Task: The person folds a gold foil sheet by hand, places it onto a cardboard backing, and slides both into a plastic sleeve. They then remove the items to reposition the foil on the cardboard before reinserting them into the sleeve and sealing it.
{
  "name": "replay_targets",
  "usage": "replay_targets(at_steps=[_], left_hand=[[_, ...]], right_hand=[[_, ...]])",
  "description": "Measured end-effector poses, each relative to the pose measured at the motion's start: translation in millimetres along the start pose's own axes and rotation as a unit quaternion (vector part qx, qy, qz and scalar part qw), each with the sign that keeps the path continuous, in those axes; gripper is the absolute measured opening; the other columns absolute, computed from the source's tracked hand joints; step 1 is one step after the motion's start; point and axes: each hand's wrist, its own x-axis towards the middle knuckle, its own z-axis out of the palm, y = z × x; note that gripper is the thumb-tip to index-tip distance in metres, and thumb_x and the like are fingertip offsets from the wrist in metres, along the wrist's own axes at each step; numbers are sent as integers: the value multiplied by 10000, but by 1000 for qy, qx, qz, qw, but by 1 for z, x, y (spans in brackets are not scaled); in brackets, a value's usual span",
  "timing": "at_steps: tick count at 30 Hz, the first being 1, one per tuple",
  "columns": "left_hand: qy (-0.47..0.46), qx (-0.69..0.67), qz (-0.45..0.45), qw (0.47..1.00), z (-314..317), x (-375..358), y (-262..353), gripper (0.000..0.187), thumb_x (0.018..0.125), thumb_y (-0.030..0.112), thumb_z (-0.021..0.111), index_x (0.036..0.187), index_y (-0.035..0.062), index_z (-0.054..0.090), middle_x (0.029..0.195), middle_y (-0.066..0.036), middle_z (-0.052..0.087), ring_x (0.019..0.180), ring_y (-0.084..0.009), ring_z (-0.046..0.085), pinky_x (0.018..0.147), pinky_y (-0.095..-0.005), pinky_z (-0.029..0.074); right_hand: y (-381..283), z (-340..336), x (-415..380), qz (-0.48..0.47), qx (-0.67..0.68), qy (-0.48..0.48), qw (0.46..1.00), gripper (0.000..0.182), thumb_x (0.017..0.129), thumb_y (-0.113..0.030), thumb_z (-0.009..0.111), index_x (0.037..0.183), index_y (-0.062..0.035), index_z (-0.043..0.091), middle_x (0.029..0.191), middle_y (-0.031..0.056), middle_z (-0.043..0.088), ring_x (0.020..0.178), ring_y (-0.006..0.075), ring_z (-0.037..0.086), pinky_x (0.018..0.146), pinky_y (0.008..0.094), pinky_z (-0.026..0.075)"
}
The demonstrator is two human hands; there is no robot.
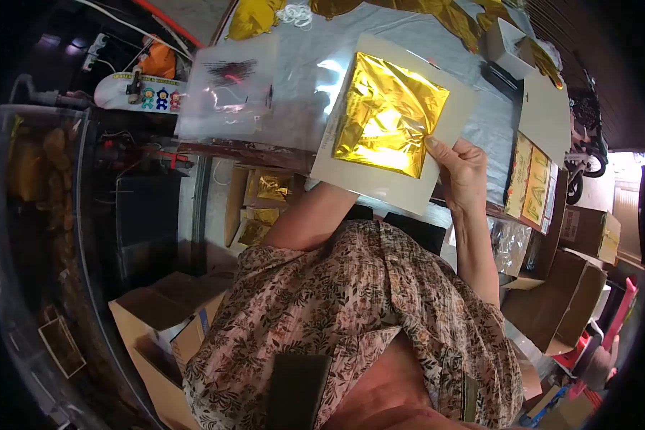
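A folded sheet of shiny gold foil [390, 115] lies flat against a white card [369, 179], which seems to be inside a clear plastic sleeve. My right hand [464, 166] grips its right edge, thumb pressed on the foil's lower right corner and the other fingers curled. From the left, my left forearm [315, 213] reaches in under the card. The card covers my left hand, so its fingers are hidden. Both are held tilted in front of my chest, above the near edge of the covered table [294, 72].
Clear plastic bags [229, 93] with a black scribble lie left on the table. Gold foil pieces [254, 18] and white string [294, 15] are at the back. A white box [510, 46] and a "FALL" package [534, 185] are right. Cardboard boxes [166, 308] stand beside me.
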Motion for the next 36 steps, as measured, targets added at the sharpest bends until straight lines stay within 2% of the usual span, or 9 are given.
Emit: replay_targets(at_steps=[6, 9, 17, 21, 24, 26, 30, 32, 36], left_hand=[[-4, -10, 4, 1000, -3, 0, -5, 622, 1084, 463, 401, 1555, 59, 372, 1568, -146, 445, 1429, -321, 452, 1219, -511, 285], [-6, -8, -1, 1000, -4, 0, -9, 631, 1080, 473, 401, 1560, 66, 366, 1575, -143, 437, 1435, -322, 446, 1222, -519, 271], [-13, 8, -26, 1000, -4, -10, -15, 655, 1069, 500, 401, 1574, 86, 351, 1596, -136, 414, 1451, -325, 428, 1232, -538, 232], [-19, 23, -45, 999, -6, -13, -23, 668, 1064, 513, 401, 1581, 95, 343, 1606, -132, 402, 1459, -326, 419, 1237, -547, 213], [-24, 31, -61, 997, -5, -14, -30, 677, 1060, 523, 400, 1586, 103, 337, 1614, -129, 394, 1465, -327, 413, 1241, -555, 198], [-26, 38, -70, 996, -5, -12, -35, 683, 1057, 530, 400, 1590, 108, 333, 1619, -127, 388, 1469, -327, 408, 1244, -559, 189], [-28, 56, -77, 995, -4, -8, -47, 696, 1052, 543, 400, 1597, 117, 326, 1630, -124, 376, 1477, -329, 400, 1249, -569, 169], [-38, 31, -81, 996, -8, -9, -46, 710, 1050, 556, 393, 1597, 112, 316, 1626, -126, 379, 1478, -331, 397, 1241, -563, 207], [39, -159, -94, 982, -25, -26, -24, 589, 1093, 430, 437, 1537, 45, 394, 1426, -139, 544, 1216, -254, 589, 1011, -400, 534]], right_hand=[[12, -2, 4, -9, -43, 24, 999, 181, 908, -13, 757, 1070, 67, 756, 993, 125, 765, 837, 150, 696, 792, 275, 557], [10, 0, 3, 5, -32, -3, 999, 183, 916, -12, 748, 1077, 73, 753, 996, 126, 766, 838, 150, 698, 790, 275, 557], [20, 6, 4, -4, 1, 4, 1000, 200, 936, 3, 712, 1119, 81, 736, 1069, 137, 760, 926, 181, 709, 867, 309, 570], [26, 12, 3, -13, 35, -15, 999, 208, 927, 8, 726, 1124, 75, 734, 1111, 127, 753, 959, 177, 703, 899, 315, 560], [20, 29, -1, -2, 26, 7, 1000, 207, 916, 9, 745, 1114, 67, 738, 1140, 124, 746, 992, 176, 695, 940, 326, 546], [20, 37, -3, -32, 47, 27, 998, 147, 920, -14, 761, 1031, 81, 753, 962, 108, 761, 801, 134, 690, 738, 260, 570], [22, 36, -3, -38, 46, 28, 998, 133, 913, -13, 769, 1012, 75, 754, 962, 110, 761, 797, 140, 691, 738, 268, 573], [21, 37, -4, -15, 44, 39, 998, 110, 915, -16, 769, 989, 65, 756, 962, 109, 761, 790, 138, 689, 738, 273, 577], [23, 19, -6, -30, 44, 40, 998, 105, 915, -34, 776, 979, 48, 765, 911, 87, 761, 762, 119, 676, 710, 249, 557]])
